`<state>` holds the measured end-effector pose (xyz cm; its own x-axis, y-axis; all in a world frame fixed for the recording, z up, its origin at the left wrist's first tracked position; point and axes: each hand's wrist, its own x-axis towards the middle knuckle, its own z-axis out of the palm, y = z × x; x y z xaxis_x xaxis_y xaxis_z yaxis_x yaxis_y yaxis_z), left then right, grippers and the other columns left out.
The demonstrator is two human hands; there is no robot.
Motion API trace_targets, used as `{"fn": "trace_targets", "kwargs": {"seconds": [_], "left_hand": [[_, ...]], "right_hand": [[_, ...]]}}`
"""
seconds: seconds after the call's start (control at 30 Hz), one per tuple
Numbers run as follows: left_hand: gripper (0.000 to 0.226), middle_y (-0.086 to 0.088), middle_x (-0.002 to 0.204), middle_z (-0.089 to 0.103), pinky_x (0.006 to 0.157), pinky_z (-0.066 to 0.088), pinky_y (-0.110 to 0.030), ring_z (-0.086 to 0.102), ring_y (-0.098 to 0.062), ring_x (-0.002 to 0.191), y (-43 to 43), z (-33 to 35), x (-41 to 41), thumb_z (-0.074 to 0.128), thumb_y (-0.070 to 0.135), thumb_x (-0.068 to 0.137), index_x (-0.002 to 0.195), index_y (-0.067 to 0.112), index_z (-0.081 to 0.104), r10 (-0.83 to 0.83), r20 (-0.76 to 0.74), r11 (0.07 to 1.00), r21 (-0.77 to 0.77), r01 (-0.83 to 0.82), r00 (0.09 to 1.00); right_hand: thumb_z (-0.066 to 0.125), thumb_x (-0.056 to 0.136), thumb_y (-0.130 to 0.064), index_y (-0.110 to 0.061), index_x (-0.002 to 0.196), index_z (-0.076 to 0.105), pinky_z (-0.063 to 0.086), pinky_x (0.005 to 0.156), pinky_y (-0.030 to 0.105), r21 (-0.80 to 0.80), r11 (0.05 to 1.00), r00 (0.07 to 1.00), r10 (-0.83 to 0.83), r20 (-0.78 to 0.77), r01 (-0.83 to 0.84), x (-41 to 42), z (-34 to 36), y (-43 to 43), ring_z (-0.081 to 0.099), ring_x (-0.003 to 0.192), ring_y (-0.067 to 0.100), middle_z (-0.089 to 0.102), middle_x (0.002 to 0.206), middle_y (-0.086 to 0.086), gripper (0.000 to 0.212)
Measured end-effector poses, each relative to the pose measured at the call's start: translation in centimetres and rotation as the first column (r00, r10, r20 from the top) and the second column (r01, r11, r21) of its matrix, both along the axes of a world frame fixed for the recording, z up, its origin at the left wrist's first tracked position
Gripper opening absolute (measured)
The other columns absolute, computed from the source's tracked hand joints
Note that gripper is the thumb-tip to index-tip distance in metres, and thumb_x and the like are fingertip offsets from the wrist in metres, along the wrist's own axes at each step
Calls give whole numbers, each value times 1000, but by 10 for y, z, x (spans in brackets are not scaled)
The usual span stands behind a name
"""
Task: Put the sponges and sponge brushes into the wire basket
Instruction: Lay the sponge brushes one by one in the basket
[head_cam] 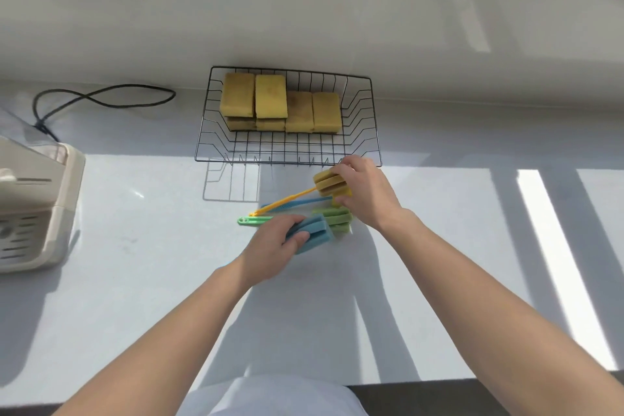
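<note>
Where the white desk [135, 280] meets the wall, a black wire basket [375, 132] holds yellow sponges [271, 96] in its rear half: 4 tops are visible, with the 2 left ones stacked on others. Just in front of the basket, the right hand [366, 191] is closed around the ribbed head of the yellow sponge brush [329, 182], its handle pointing left. The left hand [275, 248] clasps the blue sponge brush [315, 233] head. The green sponge brush [334, 218] lies on the desk between both hands, touching the blue head.
</note>
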<state>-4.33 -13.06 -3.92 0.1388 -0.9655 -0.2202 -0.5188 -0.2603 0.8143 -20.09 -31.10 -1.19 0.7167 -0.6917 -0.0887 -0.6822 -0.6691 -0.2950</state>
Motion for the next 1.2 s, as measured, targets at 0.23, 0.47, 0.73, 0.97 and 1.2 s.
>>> {"fn": "trace_targets", "kwargs": {"seconds": [0.23,0.47,0.73,0.97,1.2], "left_hand": [[25,8,92,68,76,49,-29,60,-6,85,9,9,15,46,43,93,102,29,64,118,-51,989,91,-113,992],[16,10,85,64,64,43,-22,55,-2,72,7,18,24,48,37,98,96,32,62,139,-66,987,91,-133,988],[16,8,87,64,66,42,-23,54,-6,74,2,29,29,49,33,101,102,27,64,139,-54,986,101,-133,989],[22,3,101,68,79,49,-31,61,-15,91,-4,44,33,48,31,102,114,23,65,119,-67,989,92,-113,991],[21,9,100,67,66,42,-16,58,0,83,-16,65,41,49,31,102,115,27,65,117,-85,993,27,-115,989]], "right_hand": [[77,79,-14,-24,121,59,52,80,41,-24,999,999,48,-2,-48,5,-11,-11,46,104,25,54,127,-3,46],[69,86,-14,-22,105,58,50,74,37,39,998,998,54,14,-55,7,-11,-22,48,99,25,49,118,-1,24],[60,88,-15,-25,85,51,47,68,33,192,980,995,-67,78,51,9,-6,-16,49,91,25,44,107,-6,14],[66,90,-12,-18,89,62,48,75,38,122,991,994,36,107,-49,2,9,-12,46,98,25,56,101,-1,7],[70,87,-7,-16,85,64,45,73,37,169,984,972,17,234,-58,-7,46,-20,46,89,21,58,89,0,11]]}}
